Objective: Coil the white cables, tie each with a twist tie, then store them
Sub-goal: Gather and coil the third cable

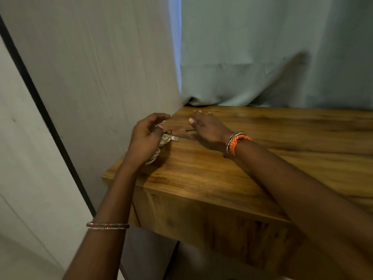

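A coiled white cable (164,140) lies at the left end of the wooden table (262,150), with a pale connector sticking out to the right. My left hand (145,138) hovers over the coil and hides most of it; its fingers are curled, and whether they grip the cable is unclear. A dark twist tie (168,131) sits on the coil by my thumb. A second dark twist tie (190,130) lies on the table beside my right hand (207,127), which rests palm down with fingers spread, holding nothing.
The table's left end stands against a pale wall (90,67). A light blue-green curtain (272,53) hangs behind the table's far edge. The near front edge of the table drops off below my forearms. Bracelets circle both wrists.
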